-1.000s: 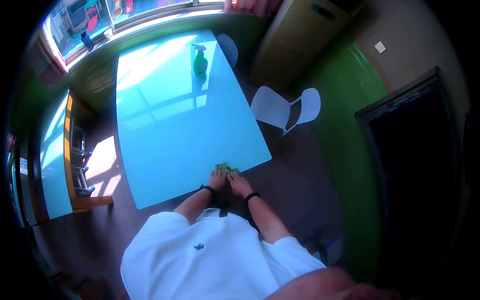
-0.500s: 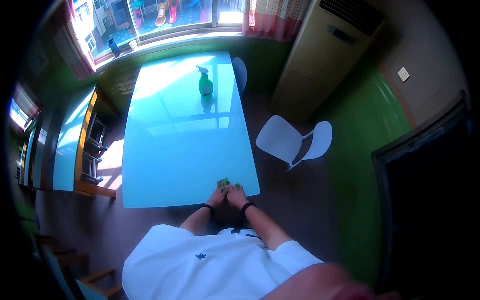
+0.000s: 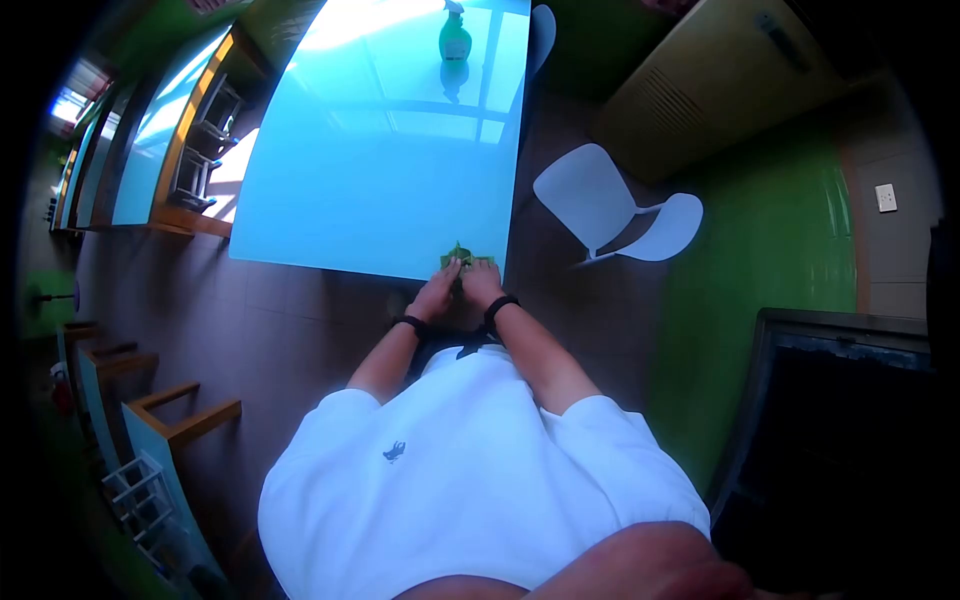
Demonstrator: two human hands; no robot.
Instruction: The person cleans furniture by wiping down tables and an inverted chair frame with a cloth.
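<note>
A crumpled green cloth (image 3: 461, 251) lies at the near edge of the light-blue table (image 3: 370, 205), close to its right corner. My left hand (image 3: 438, 289) grips the cloth's left side, fingers closed against it. Close beside it, my right hand (image 3: 483, 283) presses on the right part with its fingers bunched; some fingertips are hidden in the folds. Dark bands circle both wrists. Farther back on the table stands a green spray bottle (image 3: 455, 38), upright, mirrored in the glossy top.
A white chair (image 3: 590, 195) stands right of the table, near a tall beige air conditioner (image 3: 690, 85). On the left is another table (image 3: 160, 140) with stools beneath. Wood-edged tables (image 3: 165, 450) stand at lower left. A dark framed panel (image 3: 840, 420) is at right.
My view has tilted down, so the table and bottle sit higher in the picture and the window is nearly out of sight. Both hands stay on the cloth at the table's edge.
</note>
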